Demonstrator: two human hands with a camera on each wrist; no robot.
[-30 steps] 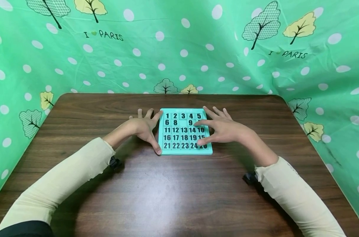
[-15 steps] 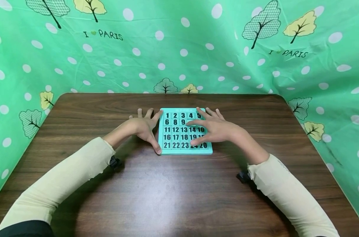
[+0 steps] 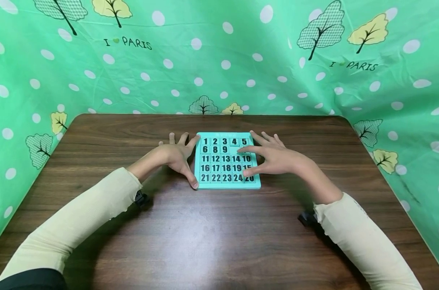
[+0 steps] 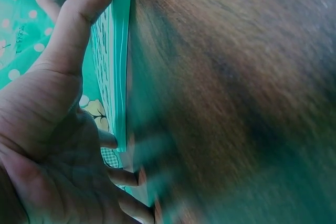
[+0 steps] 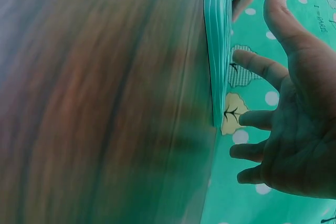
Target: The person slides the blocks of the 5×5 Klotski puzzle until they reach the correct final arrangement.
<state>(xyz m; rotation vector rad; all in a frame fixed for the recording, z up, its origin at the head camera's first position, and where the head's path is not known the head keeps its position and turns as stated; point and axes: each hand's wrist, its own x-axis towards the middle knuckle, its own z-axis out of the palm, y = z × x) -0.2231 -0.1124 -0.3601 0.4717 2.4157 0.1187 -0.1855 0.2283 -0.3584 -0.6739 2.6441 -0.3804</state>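
Observation:
On the table lies a turquoise sliding number puzzle (image 3: 226, 185), its numbered tiles facing up. The 9 tile (image 3: 224, 150) sits beside the 8 in the second row, with a bare slot (image 3: 233, 149) to its right. My left hand (image 3: 175, 156) is spread along the puzzle's left side, thumb at the near corner and index finger at the far one; the left wrist view shows the thumb (image 4: 79, 24) on the frame. Fingers spread, my right hand (image 3: 277, 158) hovers over the right columns. Its index fingertip is at the second row, hiding the last tile there; contact cannot be told.
The brown wood-grain table (image 3: 190, 237) extends around the puzzle. A green dotted cloth (image 3: 219, 52) with tree prints hangs behind and at both sides. Dark wrist devices show under the left cuff (image 3: 141, 198) and right cuff (image 3: 306, 218).
The 9 tile slid one place left, so the bare slot is now on its right. My right hand moved left with it, then back right. My left hand stayed put.

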